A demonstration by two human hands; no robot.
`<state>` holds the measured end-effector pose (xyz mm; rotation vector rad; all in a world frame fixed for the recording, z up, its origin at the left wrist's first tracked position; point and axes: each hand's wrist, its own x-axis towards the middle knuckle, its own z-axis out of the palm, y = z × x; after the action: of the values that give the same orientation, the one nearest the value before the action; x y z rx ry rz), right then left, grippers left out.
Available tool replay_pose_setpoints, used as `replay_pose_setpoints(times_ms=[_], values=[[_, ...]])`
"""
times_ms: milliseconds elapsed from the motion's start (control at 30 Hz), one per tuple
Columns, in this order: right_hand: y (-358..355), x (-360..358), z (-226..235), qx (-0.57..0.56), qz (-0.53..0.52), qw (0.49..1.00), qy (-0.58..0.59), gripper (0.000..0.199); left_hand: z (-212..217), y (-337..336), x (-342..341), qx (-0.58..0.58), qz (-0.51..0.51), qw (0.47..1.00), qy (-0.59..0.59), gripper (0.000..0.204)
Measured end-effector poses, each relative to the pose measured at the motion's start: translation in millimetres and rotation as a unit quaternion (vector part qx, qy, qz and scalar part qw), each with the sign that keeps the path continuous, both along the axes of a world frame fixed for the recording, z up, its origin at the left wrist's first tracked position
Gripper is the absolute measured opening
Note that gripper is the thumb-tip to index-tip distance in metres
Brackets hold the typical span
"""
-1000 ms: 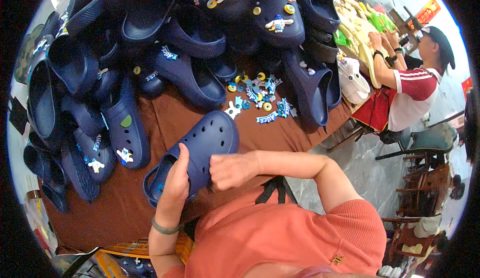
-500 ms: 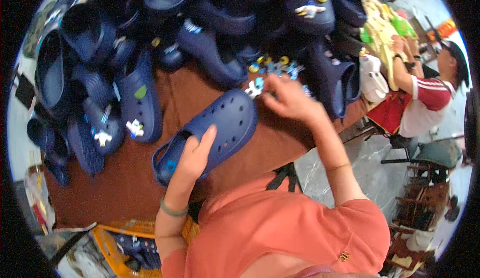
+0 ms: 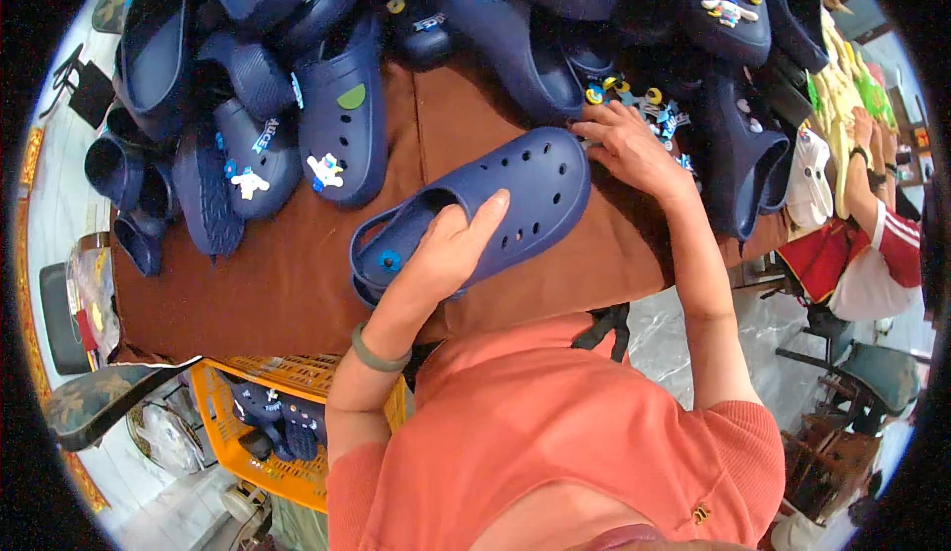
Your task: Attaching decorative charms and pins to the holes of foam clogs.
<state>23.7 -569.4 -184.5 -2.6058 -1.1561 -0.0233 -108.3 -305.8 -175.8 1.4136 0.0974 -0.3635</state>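
Note:
My left hand (image 3: 451,249) grips a navy foam clog (image 3: 530,189) near its opening, the thumb on top and the other fingers inside or hidden. The clog lies tilted with its holed toe to the upper right. Inside its heel is a blue flower-like spot (image 3: 389,261). My right hand (image 3: 634,150) is just beyond the toe, fingers bent and drawn together at the edge of a pile of small colourful shoe charms (image 3: 659,115). What its fingertips hold, if anything, is hidden.
Navy clogs (image 3: 342,120), some with charms on, crowd the back and left of the brown-covered table (image 3: 258,288). An orange crate (image 3: 223,432) with more clogs stands below. To the right are a white shoe (image 3: 809,179), a stool (image 3: 880,378) and another person (image 3: 882,254).
My view has shifted, so the table appears farther right and higher. My right hand's fingers now cover where a white and blue charm showed. My left hand still holds the clog.

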Motion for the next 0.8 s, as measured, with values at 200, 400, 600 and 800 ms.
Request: replay_pose_setpoints(times_ms=[200, 400, 600, 800], values=[[-11.6, -1.2, -4.4, 0.193, -0.094, 0.977, -0.017, 0.021, -5.3, 4.8, 0.1, 0.027, -0.03, 0.999, -0.005, 0.039], [-16.7, -12.0, 5.7, 0.347, -0.189, 0.9, 0.183, 0.019, -1.1, 4.3, 0.3, 0.024, -0.031, 0.999, -0.006, 0.04], [-10.7, -19.0, 5.6, 0.47, -0.201, 0.76, 0.4, 0.019, 2.9, 2.6, -0.8, 0.017, -0.015, 0.999, -0.033, 0.038], [-3.8, -26.8, 4.4, 0.406, -0.133, 0.815, 0.392, 0.02, -0.3, 3.4, -3.2, 0.082, -0.004, 0.995, -0.049, 0.046]])
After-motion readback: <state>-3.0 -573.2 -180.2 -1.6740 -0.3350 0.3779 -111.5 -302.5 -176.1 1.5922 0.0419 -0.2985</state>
